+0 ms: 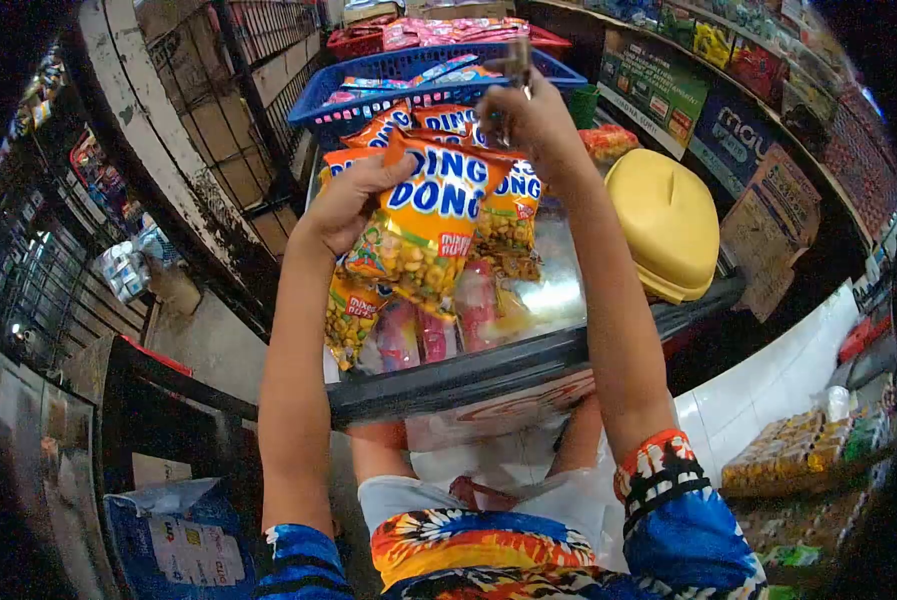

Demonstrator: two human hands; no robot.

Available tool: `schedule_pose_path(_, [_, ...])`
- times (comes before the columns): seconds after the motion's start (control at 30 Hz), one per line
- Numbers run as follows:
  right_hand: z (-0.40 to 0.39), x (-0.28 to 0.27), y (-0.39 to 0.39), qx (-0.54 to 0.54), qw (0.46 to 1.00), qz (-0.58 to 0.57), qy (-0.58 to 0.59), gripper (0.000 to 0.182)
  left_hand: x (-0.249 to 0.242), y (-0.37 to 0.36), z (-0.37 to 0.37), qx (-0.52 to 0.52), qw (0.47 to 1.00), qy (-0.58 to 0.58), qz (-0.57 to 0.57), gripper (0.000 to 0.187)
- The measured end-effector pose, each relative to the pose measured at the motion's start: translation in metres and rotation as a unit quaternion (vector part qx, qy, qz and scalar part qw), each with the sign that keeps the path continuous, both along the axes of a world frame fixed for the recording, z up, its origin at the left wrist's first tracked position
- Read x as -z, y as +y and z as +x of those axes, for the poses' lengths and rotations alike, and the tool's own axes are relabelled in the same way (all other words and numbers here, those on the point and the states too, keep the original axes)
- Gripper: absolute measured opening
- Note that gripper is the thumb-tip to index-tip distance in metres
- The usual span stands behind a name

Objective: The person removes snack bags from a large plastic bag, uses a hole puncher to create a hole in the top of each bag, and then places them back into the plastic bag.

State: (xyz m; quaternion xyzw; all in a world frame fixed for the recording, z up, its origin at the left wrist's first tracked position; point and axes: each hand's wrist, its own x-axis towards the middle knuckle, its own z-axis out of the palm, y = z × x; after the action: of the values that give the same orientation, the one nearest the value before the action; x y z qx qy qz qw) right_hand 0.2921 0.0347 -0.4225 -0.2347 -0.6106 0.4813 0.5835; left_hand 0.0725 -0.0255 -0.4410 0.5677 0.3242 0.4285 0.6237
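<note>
My left hand (353, 200) is closed on the upper left side of an orange snack bag (423, 225) labelled Ding Dong mixed nuts. More orange bags (508, 215) of the same kind lie behind and beneath it on a glass-topped case (558, 270). Just above the held bag's upper right corner is my right hand (533, 115), its fingers curled around a slim, shiny metallic tool (521, 65). Blur hides the exact kind of tool. Through the glass, pink and yellow packets (478, 300) show under the bags.
A blue basket (318, 95) with packets stands behind the bags, and a red basket (558, 45) is farther back. To the right sits a yellow lidded container (663, 220). The case's dark front edge (468, 375) runs before my body; a metal gate (258, 80) stands left.
</note>
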Motion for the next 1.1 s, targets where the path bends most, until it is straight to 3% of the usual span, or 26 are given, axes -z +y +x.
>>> schedule_pose_path(0.03, [0.004,0.0,-0.004,0.032,0.991,0.081,-0.105,0.036,0.0,0.0,-0.001,0.001,0.999,0.032,0.003,0.028])
schedule_pose_path(0.1, [0.005,-0.002,-0.013,-0.108,0.982,-0.053,-0.144,0.033,-0.006,-0.012,0.004,0.03,0.993,0.111,0.022,0.052])
schedule_pose_path(0.2, [0.004,-0.003,-0.021,-0.142,0.945,-0.038,-0.291,0.037,0.001,-0.004,0.008,0.086,0.989,0.118,-0.003,0.08])
schedule_pose_path(0.23, [0.004,0.0,-0.018,-0.157,0.924,-0.025,-0.347,0.038,0.001,-0.006,0.008,0.086,0.989,0.116,-0.002,0.08])
schedule_pose_path(0.37, [-0.01,0.021,-0.008,-0.219,0.918,-0.042,-0.328,0.043,-0.004,-0.018,0.011,0.082,0.982,0.165,0.048,0.085])
schedule_pose_path(0.43, [-0.008,0.014,-0.014,-0.185,0.911,-0.028,-0.367,0.036,-0.007,-0.018,0.009,0.066,0.978,0.19,0.061,0.083])
schedule_pose_path(0.47, [-0.011,0.021,-0.007,-0.199,0.928,-0.039,-0.314,0.037,-0.009,-0.015,0.008,0.04,0.981,0.191,0.01,0.078])
schedule_pose_path(0.5, [-0.013,0.025,-0.003,-0.214,0.94,-0.049,-0.26,0.039,-0.01,-0.012,0.004,0.069,0.983,0.157,0.057,0.071])
schedule_pose_path(0.53, [-0.014,0.024,-0.009,-0.248,0.953,-0.086,-0.154,0.034,-0.01,-0.008,0.004,0.094,0.993,0.067,-0.02,0.065])
schedule_pose_path(0.57, [-0.01,0.017,-0.009,-0.247,0.949,-0.15,-0.123,0.029,0.002,0.001,-0.009,0.127,0.99,-0.054,-0.038,0.057])
schedule_pose_path(0.63, [-0.005,0.018,0.006,-0.231,0.955,-0.188,0.002,0.027,0.017,0.011,-0.028,0.22,0.926,-0.291,-0.099,0.04])
schedule_pose_path(0.67, [-0.001,0.019,0.011,-0.245,0.942,-0.222,0.065,0.025,0.019,0.018,-0.025,0.137,0.94,-0.298,-0.096,0.04])
schedule_pose_path(0.73, [0.002,0.028,0.031,-0.163,0.942,-0.259,0.135,0.026,0.008,0.005,0.001,-0.003,0.956,-0.29,-0.04,0.039])
schedule_pose_path(0.77, [0.0,0.03,0.033,-0.109,0.937,-0.273,0.186,0.029,0.007,0.005,0.01,0.038,0.965,-0.26,0.025,0.042])
schedule_pose_path(0.83, [-0.005,0.04,0.041,-0.109,0.933,-0.253,0.231,0.03,0.008,0.001,0.022,0.019,0.979,-0.202,0.024,0.045])
schedule_pose_path(0.93, [-0.015,0.053,0.048,-0.058,0.926,-0.205,0.313,0.015,0.015,0.0,0.033,-0.015,0.979,-0.203,0.009,0.047])
schedule_pose_path(1.1, [-0.03,0.043,0.022,-0.005,0.967,-0.153,0.206,0.014,0.014,-0.004,0.043,-0.117,0.974,-0.191,0.022,0.046])
